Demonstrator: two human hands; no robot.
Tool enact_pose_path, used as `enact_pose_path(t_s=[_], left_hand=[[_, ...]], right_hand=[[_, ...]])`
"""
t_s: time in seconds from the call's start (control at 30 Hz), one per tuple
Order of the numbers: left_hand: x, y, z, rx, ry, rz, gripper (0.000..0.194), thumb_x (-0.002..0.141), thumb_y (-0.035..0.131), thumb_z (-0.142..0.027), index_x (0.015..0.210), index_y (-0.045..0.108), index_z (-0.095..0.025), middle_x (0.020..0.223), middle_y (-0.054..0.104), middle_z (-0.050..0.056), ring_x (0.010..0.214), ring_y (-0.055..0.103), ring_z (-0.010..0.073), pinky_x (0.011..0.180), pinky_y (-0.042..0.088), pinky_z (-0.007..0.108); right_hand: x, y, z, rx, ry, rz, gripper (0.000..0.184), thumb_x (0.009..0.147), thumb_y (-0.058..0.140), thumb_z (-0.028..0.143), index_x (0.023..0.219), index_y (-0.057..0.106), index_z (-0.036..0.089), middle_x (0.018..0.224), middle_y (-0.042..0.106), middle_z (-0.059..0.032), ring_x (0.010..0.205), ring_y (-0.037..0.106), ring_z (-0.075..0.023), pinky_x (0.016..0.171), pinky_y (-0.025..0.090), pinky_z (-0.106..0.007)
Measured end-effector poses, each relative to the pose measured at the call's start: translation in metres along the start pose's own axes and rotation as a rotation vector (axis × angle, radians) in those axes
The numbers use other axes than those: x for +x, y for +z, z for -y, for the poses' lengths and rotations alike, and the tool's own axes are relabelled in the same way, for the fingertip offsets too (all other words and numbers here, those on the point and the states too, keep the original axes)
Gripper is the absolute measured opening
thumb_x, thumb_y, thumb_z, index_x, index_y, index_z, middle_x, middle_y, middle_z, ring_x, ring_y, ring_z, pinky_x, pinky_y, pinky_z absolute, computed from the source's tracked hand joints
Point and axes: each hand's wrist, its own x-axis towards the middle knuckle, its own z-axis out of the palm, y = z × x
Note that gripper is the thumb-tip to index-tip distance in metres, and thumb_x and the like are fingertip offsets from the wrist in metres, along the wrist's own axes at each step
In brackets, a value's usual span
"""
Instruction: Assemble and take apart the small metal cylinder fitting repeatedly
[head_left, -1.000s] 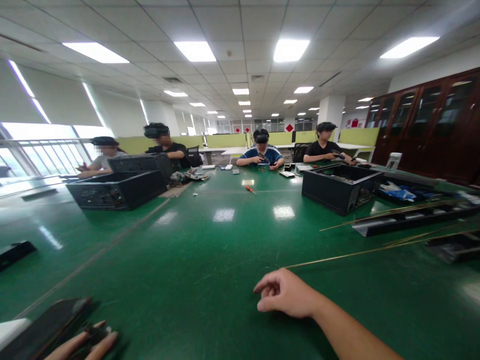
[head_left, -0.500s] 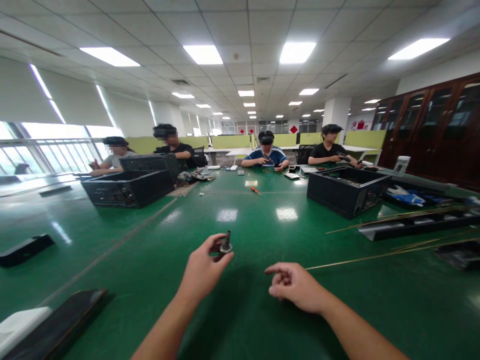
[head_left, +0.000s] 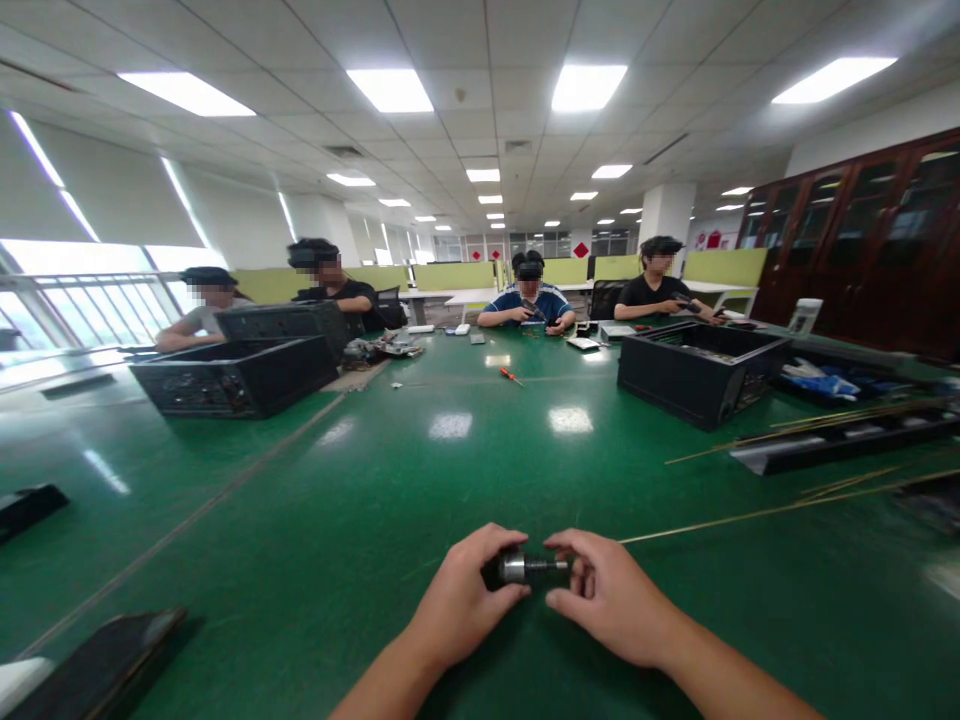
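My left hand (head_left: pixel 472 590) is closed on a small metal shaft part (head_left: pixel 514 568), held sideways low over the green table. The part has a shiny silver collar and a narrower, ridged dark shaft that points right; its other end is hidden in my palm. Close by, my right hand (head_left: pixel 619 600) surrounds the shaft's tip, thumb and forefinger apart, the other fingers curled. Whether those curled fingers touch the tip I cannot tell.
Thin brass-coloured rods (head_left: pixel 697 523) lie right of my hands. Black computer cases stand at the right (head_left: pixel 694 375) and left (head_left: pixel 240 380). An orange screwdriver (head_left: pixel 511 376) lies ahead. A dark flat panel (head_left: pixel 112 665) is near left. Several people sit across the green table (head_left: pixel 420 470).
My left hand has moved right and down, turning the part from upright to sideways. My right hand has come around its tip, its forefinger and thumb farther apart. The view has shifted slightly.
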Motion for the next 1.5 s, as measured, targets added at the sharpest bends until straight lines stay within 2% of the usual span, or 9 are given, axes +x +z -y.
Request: enact_pose_path(t_s=[0.13, 0.3, 0.57, 1.0, 1.27, 1.5], left_hand=[[-0.001, 0.004, -0.002, -0.031, 0.045, 0.005, 0.031, 0.071, 0.072, -0.010, 0.099, 0.069, -0.024, 0.097, 0.066, 0.002, 0.092, 0.063, 0.0174, 0.085, 0.047, 0.030], [-0.003, 0.007, -0.004, -0.049, 0.074, 0.020, 0.030, 0.073, 0.071, -0.010, 0.099, 0.070, -0.024, 0.097, 0.066, 0.002, 0.092, 0.063, 0.0165, 0.085, 0.048, 0.028], [-0.004, 0.010, -0.006, -0.054, 0.092, 0.019, 0.028, 0.074, 0.073, -0.013, 0.100, 0.070, -0.024, 0.097, 0.066, 0.002, 0.092, 0.062, 0.0159, 0.086, 0.048, 0.027], [-0.005, 0.010, -0.005, -0.014, 0.071, 0.001, 0.033, 0.073, 0.073, -0.011, 0.103, 0.069, -0.026, 0.100, 0.066, 0.002, 0.095, 0.063, 0.0168, 0.088, 0.048, 0.030], [-0.006, 0.008, -0.005, -0.002, 0.075, -0.034, 0.033, 0.073, 0.072, -0.010, 0.103, 0.069, -0.025, 0.100, 0.066, 0.002, 0.094, 0.063, 0.0169, 0.088, 0.049, 0.031], [-0.006, 0.005, -0.003, 0.001, 0.066, -0.074, 0.032, 0.074, 0.071, -0.013, 0.103, 0.069, -0.025, 0.101, 0.066, 0.003, 0.095, 0.063, 0.0185, 0.088, 0.050, 0.033]], right_hand=[[0.001, 0.000, 0.002, -0.021, -0.031, -0.008, 0.028, 0.073, 0.069, 0.020, 0.102, 0.069, 0.019, 0.074, 0.061, 0.0012, 0.062, 0.054, -0.0122, 0.057, 0.041, -0.022], [-0.001, 0.001, 0.006, -0.066, -0.067, -0.010, 0.019, 0.075, 0.068, 0.020, 0.094, 0.071, 0.020, 0.074, 0.062, 0.0012, 0.064, 0.054, -0.0127, 0.059, 0.040, -0.023], [0.000, 0.001, 0.007, -0.094, -0.095, -0.032, 0.010, 0.081, 0.066, 0.023, 0.089, 0.073, 0.021, 0.083, 0.070, -0.0001, 0.077, 0.062, -0.0157, 0.070, 0.041, -0.025], [0.002, -0.002, 0.005, -0.103, -0.073, -0.032, 0.008, 0.081, 0.065, 0.023, 0.087, 0.070, 0.020, 0.076, 0.067, 0.0009, 0.070, 0.057, -0.0138, 0.064, 0.038, -0.023], [0.002, -0.005, 0.006, -0.083, -0.060, 0.009, 0.017, 0.089, 0.058, 0.029, 0.087, 0.071, 0.018, 0.073, 0.065, 0.0005, 0.068, 0.056, -0.0133, 0.063, 0.037, -0.023], [0.003, -0.009, 0.004, -0.110, -0.042, -0.014, 0.014, 0.086, 0.060, 0.026, 0.091, 0.071, 0.018, 0.073, 0.064, -0.0002, 0.066, 0.055, -0.0137, 0.062, 0.039, -0.024]])
